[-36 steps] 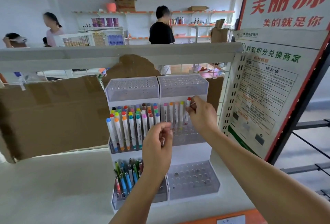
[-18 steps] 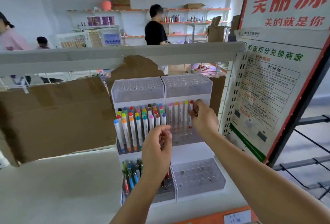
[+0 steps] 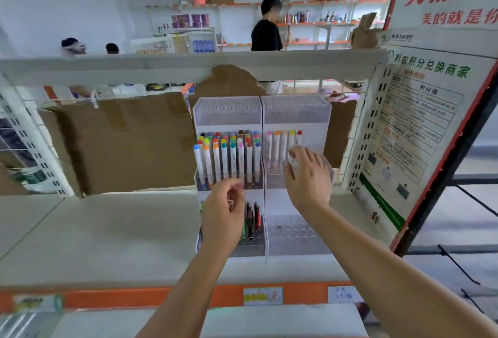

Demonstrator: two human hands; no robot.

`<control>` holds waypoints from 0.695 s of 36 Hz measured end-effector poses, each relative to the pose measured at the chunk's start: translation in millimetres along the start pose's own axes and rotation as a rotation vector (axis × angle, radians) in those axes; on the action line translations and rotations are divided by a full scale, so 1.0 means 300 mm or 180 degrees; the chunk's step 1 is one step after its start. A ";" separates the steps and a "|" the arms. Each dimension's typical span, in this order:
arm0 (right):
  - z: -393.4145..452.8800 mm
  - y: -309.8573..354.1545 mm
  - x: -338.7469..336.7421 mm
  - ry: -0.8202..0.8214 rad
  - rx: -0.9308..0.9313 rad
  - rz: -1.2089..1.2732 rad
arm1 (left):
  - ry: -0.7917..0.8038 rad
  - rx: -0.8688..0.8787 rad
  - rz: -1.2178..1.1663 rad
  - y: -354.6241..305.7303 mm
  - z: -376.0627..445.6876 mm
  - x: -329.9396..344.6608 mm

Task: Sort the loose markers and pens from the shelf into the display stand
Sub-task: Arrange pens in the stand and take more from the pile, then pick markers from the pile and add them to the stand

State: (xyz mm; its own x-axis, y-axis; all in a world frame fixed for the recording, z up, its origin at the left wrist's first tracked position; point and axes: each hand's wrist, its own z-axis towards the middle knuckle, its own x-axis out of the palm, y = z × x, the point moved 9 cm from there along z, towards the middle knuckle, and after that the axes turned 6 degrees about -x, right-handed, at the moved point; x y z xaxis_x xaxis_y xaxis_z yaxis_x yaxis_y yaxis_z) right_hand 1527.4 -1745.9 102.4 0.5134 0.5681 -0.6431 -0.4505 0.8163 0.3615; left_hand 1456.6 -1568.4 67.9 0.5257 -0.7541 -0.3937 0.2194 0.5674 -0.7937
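A white display stand point(image 3: 296, 119) stands on the shelf point(image 3: 107, 230); its two top tiers are bare. Its left middle tier is packed with white markers point(image 3: 229, 157) with coloured caps. The right middle tier holds one row of markers point(image 3: 281, 141), ending in a red-capped marker point(image 3: 299, 135). Dark pens point(image 3: 253, 216) fill the lower left tier, and the lower right tier point(image 3: 296, 235) shows bare holes. My right hand point(image 3: 307, 176), blurred, hovers just below that row, fingers relaxed and holding nothing. My left hand point(image 3: 226, 208) is curled in front of the left column round a small pale marker end.
Brown cardboard point(image 3: 121, 143) lines the back of the shelf. An upper shelf beam point(image 3: 188, 65) crosses overhead. A printed poster point(image 3: 420, 122) leans at the right. The shelf's orange front edge point(image 3: 134, 297) carries price labels. People stand by shelves in the room behind.
My right hand has let go of the red-capped marker, now standing in the row, and dropped lower. My left hand stays curled in front of the stand. The view has tilted down.
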 end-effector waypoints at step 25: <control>-0.374 0.924 0.478 0.2732 -0.1867 0.0298 | -0.0241 -0.1792 0.2590 0.476 -0.291 -0.897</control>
State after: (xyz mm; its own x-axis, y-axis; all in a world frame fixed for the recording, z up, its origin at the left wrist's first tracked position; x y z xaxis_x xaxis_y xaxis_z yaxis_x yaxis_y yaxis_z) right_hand 1394.2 -1449.7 34.7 -0.1300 0.1740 -0.9761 -0.8636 0.4639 0.1977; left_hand 1274.6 -1313.4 20.0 0.3984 -0.1702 -0.9013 -0.6437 0.6481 -0.4069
